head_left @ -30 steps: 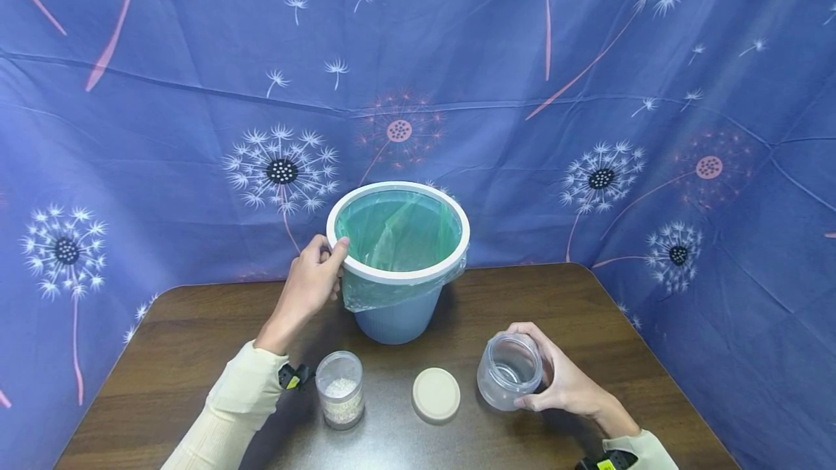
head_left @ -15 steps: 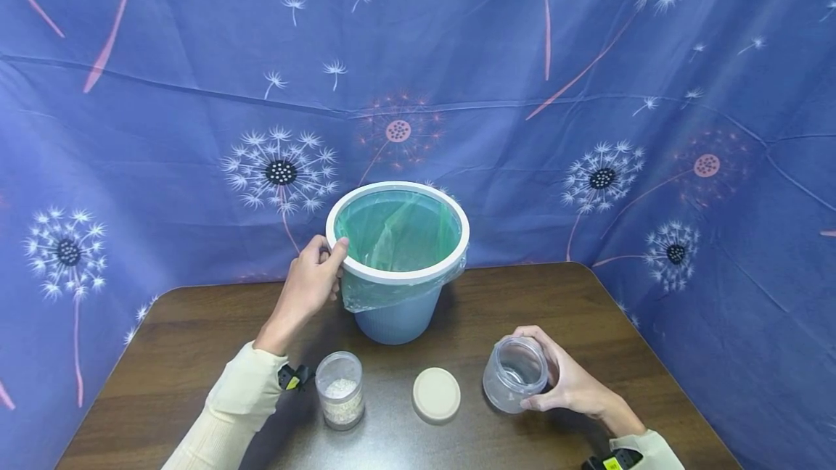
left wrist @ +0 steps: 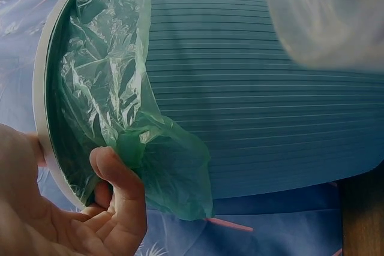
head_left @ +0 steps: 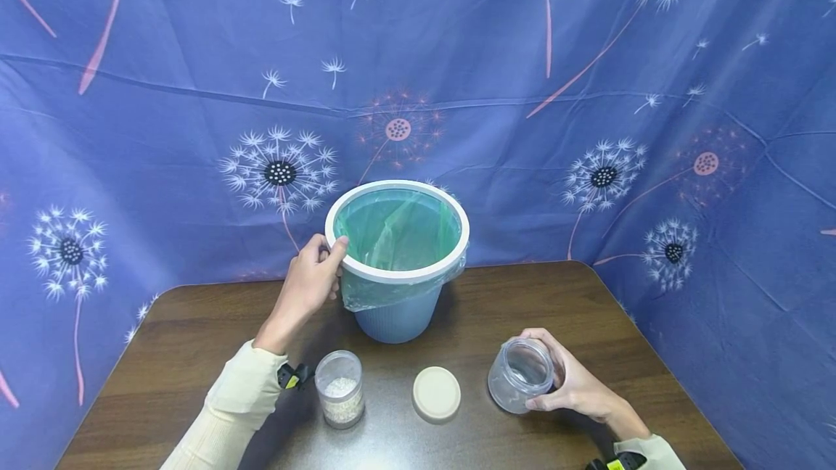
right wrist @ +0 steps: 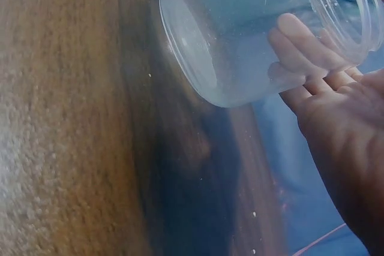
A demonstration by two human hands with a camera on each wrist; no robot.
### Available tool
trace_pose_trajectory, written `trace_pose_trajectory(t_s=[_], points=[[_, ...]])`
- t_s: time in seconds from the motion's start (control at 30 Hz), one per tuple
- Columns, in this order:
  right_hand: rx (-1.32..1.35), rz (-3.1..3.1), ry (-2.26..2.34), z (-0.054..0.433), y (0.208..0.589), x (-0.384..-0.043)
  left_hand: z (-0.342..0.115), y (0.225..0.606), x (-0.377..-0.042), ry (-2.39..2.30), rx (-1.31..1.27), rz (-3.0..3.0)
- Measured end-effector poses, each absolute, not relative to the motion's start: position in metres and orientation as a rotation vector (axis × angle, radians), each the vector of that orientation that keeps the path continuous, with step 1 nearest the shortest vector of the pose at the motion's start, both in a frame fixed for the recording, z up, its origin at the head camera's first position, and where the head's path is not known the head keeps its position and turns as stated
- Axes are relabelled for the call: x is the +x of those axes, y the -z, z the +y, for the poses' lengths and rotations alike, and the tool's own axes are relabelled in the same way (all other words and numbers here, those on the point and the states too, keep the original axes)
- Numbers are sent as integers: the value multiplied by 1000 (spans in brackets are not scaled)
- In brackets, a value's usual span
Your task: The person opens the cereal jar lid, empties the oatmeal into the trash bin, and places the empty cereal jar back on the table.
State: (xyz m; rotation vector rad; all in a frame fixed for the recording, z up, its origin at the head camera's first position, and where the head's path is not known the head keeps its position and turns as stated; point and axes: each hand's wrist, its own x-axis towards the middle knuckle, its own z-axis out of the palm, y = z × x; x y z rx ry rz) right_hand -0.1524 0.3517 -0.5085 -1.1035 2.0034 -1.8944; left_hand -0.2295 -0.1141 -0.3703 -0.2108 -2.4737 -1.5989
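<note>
My left hand (head_left: 312, 274) grips the white rim (head_left: 332, 227) of a blue trash can (head_left: 397, 318), thumb over the edge and fingers curled below it. A thin green bag (left wrist: 114, 58) lines the can and folds down outside. On the right, my right hand (head_left: 575, 383) holds a clear plastic jar (head_left: 516, 379) from its right side, fingers and thumb around it. The jar's open mouth leans toward the hand, and no contents show inside. In the right wrist view its base sits close over the wooden surface.
A second clear jar (head_left: 341, 390), partly filled with white grains, stands near the left forearm. Between the jars lies a round cream lid (head_left: 436, 394). Behind the brown table (head_left: 522, 296) hangs a blue dandelion-print cloth (head_left: 496, 151). Small white bits (right wrist: 254, 214) lie on the wood.
My right hand has shifted the empty jar a little to the right, and its mouth leans slightly more to the right. The left hand and the trash can have stayed in place.
</note>
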Motion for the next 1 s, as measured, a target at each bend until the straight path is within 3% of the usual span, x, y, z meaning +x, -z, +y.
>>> trace_pose_trajectory(t_s=[0.7,1.0], points=[[-1438,2033,1820,353,490,-149,-115,371,-226,1632,-206,-2466],[-1223,2468,1716,344,456,-127,-114,371,-225,1607,-198,-2485]])
